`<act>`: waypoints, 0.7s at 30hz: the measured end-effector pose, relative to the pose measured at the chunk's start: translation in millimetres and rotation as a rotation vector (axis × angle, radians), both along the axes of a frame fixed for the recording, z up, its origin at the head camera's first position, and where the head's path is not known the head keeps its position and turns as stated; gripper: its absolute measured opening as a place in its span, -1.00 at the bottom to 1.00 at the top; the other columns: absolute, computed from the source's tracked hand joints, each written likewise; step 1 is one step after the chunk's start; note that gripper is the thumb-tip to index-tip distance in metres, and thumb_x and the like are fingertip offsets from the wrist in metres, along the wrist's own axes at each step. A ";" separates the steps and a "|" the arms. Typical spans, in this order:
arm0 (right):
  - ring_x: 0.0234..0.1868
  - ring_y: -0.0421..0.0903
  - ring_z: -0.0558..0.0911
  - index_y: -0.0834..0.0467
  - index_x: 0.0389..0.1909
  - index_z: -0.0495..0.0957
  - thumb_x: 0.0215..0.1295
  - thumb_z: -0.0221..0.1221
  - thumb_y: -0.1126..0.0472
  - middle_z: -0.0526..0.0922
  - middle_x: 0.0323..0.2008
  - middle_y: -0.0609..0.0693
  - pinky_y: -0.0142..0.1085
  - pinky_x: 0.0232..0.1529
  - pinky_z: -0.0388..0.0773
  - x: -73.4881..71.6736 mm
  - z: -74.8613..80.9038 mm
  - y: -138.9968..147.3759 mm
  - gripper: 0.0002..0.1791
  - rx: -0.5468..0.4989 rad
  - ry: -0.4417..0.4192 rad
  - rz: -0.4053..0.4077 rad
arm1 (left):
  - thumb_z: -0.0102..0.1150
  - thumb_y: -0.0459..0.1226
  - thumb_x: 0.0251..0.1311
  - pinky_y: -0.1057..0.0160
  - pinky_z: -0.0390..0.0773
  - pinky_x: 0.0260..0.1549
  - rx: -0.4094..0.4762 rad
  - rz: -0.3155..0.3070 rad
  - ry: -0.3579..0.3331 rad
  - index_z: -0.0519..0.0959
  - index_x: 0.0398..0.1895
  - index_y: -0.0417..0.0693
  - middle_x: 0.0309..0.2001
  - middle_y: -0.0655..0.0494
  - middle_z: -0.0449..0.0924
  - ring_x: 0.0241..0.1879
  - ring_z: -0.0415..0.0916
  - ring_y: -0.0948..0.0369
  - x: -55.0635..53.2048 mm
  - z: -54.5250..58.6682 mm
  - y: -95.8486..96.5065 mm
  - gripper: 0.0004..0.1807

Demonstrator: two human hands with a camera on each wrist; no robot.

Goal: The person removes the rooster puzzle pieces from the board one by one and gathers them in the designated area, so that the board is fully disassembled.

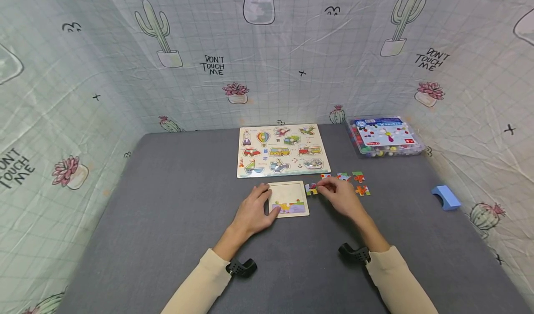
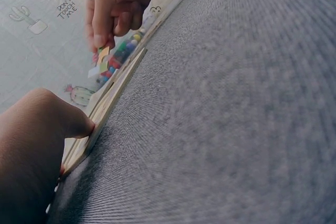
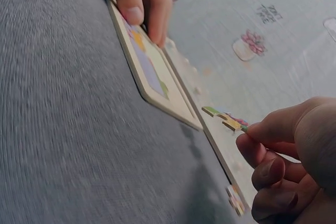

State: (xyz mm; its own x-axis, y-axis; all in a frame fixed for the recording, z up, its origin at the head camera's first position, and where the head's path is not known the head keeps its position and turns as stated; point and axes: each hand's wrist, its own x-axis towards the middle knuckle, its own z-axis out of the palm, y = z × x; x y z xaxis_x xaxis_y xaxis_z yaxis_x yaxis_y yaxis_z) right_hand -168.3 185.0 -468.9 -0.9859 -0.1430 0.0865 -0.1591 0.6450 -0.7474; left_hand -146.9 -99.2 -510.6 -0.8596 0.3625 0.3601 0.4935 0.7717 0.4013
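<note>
A small wooden puzzle tray [image 1: 288, 191] lies on the table, with purple, yellow and green pieces fitted along its near side. My left hand [image 1: 253, 210] holds the tray by its left end, the thumb at the near edge and the fingers at the far corner. Just right of the tray, my right hand [image 1: 343, 197] pinches a jigsaw piece [image 3: 226, 119] between thumb and fingertips, raised off the table in the right wrist view. Several loose jigsaw pieces [image 1: 362, 191] lie beyond and to the right of that hand, one partly hidden by it.
Behind the tray lies a larger wooden board [image 1: 283, 166] with vehicle pictures. A clear plastic box [image 1: 385, 137] of colourful beads stands at the back right. Toward the table's right edge sits a blue arched block [image 1: 446, 197]. Patterned cloth [image 1: 292, 50] hangs around the table's back and sides.
</note>
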 end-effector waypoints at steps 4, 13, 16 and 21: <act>-0.49 -0.15 0.38 0.17 -0.18 0.70 0.36 0.27 0.17 0.58 -0.48 0.00 -0.36 -0.47 0.30 0.2 -0.1 11.3 -0.84 0.025 0.018 -0.026 | 0.30 -0.04 0.17 -0.01 0.38 0.39 -0.003 -0.001 0.005 0.61 0.12 -0.28 0.27 -0.15 0.53 0.36 0.44 -0.07 -0.1 0.4 0.2 -0.43; -0.40 -0.14 0.49 0.19 -0.20 0.71 0.33 0.29 0.19 0.72 -0.34 0.08 -0.32 -0.34 0.42 3.2 -1.2 29.6 -0.84 0.068 0.039 -0.089 | 0.29 -0.03 0.17 0.00 0.38 0.39 0.001 -0.002 0.004 0.61 0.12 -0.28 0.27 -0.14 0.54 0.35 0.44 -0.06 -0.5 0.1 -0.5 -0.42; -0.34 -0.08 0.56 0.17 -0.20 0.72 0.33 0.29 0.19 0.76 -0.30 0.09 -0.24 -0.26 0.48 3.0 -2.7 32.7 -0.86 0.099 0.039 -0.098 | 0.30 -0.03 0.17 0.00 0.39 0.38 -0.001 -0.002 0.011 0.62 0.11 -0.28 0.26 -0.15 0.54 0.35 0.45 -0.07 -0.6 -0.3 -0.6 -0.42; -0.23 0.04 0.67 0.20 -0.19 0.72 0.35 0.26 0.20 0.77 -0.24 0.14 -0.05 -0.15 0.58 1.4 -5.2 36.6 -0.84 0.154 0.035 -0.089 | 0.30 -0.02 0.16 0.01 0.40 0.38 -0.009 0.001 0.023 0.62 0.10 -0.28 0.25 -0.13 0.55 0.35 0.45 -0.06 -1.3 -1.8 -1.0 -0.42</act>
